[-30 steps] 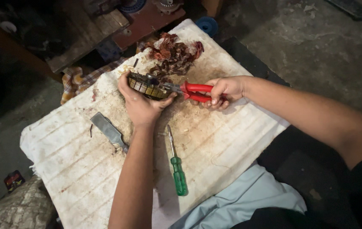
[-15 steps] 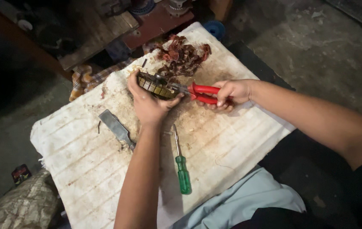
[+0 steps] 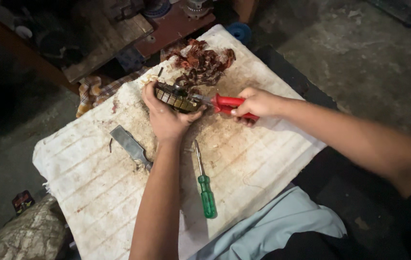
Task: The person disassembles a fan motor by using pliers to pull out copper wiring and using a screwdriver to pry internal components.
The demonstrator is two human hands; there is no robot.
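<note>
My left hand grips a round, dark metal motor core with slotted sides, holding it down on a stained white board. My right hand is closed around the red handles of pliers, whose jaws reach into the right side of the core. A tangle of pulled copper wire lies just beyond the core.
A green-handled screwdriver and a flat metal chisel lie on the board near my left forearm. Checked cloth, wooden planks and dark parts sit beyond the board. A concrete floor lies at right; a pale blue cloth covers my lap.
The view has shifted slightly; both hands stay on the core and pliers with only small movement of the pliers at the core.
</note>
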